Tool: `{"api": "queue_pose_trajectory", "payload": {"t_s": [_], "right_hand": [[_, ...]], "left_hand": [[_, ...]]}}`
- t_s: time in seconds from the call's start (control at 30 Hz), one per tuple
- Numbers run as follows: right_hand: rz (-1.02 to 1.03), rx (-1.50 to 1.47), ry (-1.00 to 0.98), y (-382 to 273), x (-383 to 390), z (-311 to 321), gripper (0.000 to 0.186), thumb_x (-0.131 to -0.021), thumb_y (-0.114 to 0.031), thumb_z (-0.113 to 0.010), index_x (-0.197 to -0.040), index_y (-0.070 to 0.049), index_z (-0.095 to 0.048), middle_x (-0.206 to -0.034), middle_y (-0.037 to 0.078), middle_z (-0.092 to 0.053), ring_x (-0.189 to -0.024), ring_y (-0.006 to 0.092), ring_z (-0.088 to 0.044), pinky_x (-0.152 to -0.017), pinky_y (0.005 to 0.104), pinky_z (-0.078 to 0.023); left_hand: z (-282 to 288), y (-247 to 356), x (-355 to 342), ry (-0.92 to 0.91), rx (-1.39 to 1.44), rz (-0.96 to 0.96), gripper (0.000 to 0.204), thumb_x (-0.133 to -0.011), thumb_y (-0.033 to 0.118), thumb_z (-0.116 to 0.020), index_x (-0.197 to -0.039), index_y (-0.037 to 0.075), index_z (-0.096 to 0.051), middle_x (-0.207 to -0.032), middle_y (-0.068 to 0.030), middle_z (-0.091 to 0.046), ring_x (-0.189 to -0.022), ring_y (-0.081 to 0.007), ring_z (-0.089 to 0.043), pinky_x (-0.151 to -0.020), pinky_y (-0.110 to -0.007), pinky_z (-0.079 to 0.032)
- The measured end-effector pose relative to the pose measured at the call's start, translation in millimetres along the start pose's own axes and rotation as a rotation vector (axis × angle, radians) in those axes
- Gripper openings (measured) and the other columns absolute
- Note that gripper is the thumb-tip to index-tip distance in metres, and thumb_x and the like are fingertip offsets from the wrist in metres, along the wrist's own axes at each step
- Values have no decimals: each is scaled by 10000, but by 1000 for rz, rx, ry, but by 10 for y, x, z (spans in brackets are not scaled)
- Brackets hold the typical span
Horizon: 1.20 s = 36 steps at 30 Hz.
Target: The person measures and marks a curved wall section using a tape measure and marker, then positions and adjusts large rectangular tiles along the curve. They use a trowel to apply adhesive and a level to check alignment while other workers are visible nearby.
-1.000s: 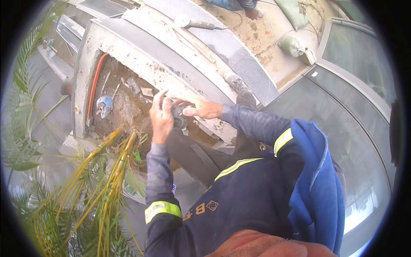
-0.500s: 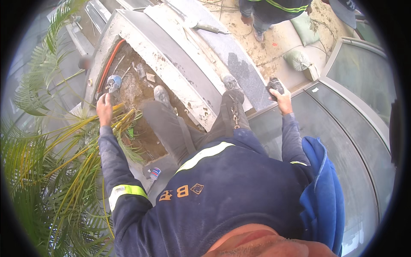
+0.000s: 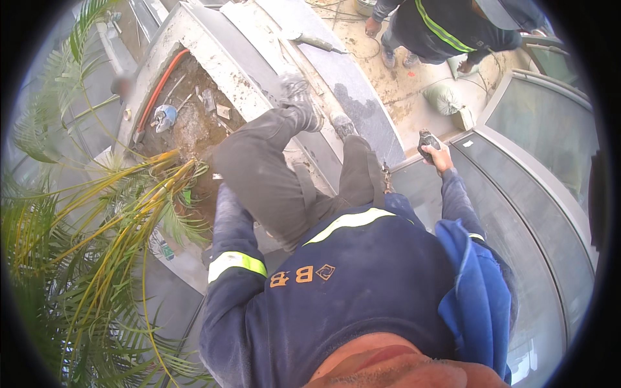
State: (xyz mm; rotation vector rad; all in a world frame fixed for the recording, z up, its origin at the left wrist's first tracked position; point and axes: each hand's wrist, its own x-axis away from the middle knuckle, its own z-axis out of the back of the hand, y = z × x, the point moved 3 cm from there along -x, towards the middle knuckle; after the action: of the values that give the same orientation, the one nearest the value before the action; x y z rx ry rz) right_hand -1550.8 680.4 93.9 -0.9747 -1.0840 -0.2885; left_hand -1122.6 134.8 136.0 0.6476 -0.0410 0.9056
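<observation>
My right hand [image 3: 441, 157] is closed around a dark, dirty, lumpy object [image 3: 427, 140] whose kind I cannot make out. It is held out to the right, above the edge of the grey panels. My left forearm [image 3: 231, 210] goes down behind my raised left leg [image 3: 259, 161], which hides my left hand. Close to that arm are the palm stems [image 3: 171, 171] and the soil of the planter [image 3: 194, 123]. My left shoe [image 3: 299, 103], blurred, is over the planter's concrete wall, and my right shoe [image 3: 343, 124] rests beside the stone slab.
In the planter lie a blue-and-white bag [image 3: 164, 118] and an orange pipe [image 3: 158, 87]. A caulking gun [image 3: 317, 43] lies on the grey slab [image 3: 362, 97]. A co-worker [image 3: 440, 29] stands at the upper right near a filled sack [image 3: 443, 95]. Framed glass panels [image 3: 543, 116] curve along the right.
My left leg has lifted out of the planter onto its wall. My left hand has gone from view behind the leg. The co-worker shows more fully.
</observation>
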Motion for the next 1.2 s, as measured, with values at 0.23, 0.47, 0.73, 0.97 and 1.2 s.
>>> {"api": "queue_pose_trajectory", "payload": {"t_s": [0.23, 0.47, 0.73, 0.97, 1.2], "right_hand": [[333, 418, 49, -75, -802, 143, 609, -764, -137, -766, -1359, -82, -648, -1083, 82, -741, -1014, 177, -683, -897, 332, -549], [378, 669, 159, -310, -1845, -27, 637, -750, -45, -724, -1377, -22, -614, -1274, 149, -694, -1192, 195, -646, -1042, 319, -478], [92, 639, 209, -75, -360, 1229, 644, -744, -22, -691, -1373, 55, -575, -1364, 202, -649, -1300, 265, -603, -1103, 368, -449], [-531, 510, 428, -1820, 2215, 600, 596, -730, -27, -631, -1324, 14, -642, -887, 28, -683, -683, 110, -628, -539, 277, -534], [-49, 685, 300, -3049, 67, 883, 694, -670, 10, -612, -1363, 34, -594, -1125, 89, -709, -1055, 177, -663, -983, 323, -515]], "left_hand": [[-1210, 109, -465, -322, -225, 241, 482, -925, 335, -696, -1296, 32, -643, -1258, -258, -629, -1196, -406, -601, -1011, -455, -493], [-1861, -66, -1763, -12, -447, 371, 853, -931, 558, -657, -1487, -50, -436, -1536, -302, -390, -1444, -433, -358, -1174, -553, -313], [-2622, -470, -2088, 201, -221, 428, 811, -988, 354, -593, -1616, 21, -203, -1683, -271, -109, -1551, -422, -150, -1246, -571, -78], [-2347, -421, -2129, 261, -100, 526, 774, -968, 191, -584, -1628, 63, -200, -1696, -199, -126, -1567, -394, -124, -1231, -603, -123], [-2539, -343, -2102, 381, -86, 517, 674, -949, 85, -586, -1575, 63, -339, -1521, -224, -354, -1411, -414, -335, -1152, -591, -252]]}}
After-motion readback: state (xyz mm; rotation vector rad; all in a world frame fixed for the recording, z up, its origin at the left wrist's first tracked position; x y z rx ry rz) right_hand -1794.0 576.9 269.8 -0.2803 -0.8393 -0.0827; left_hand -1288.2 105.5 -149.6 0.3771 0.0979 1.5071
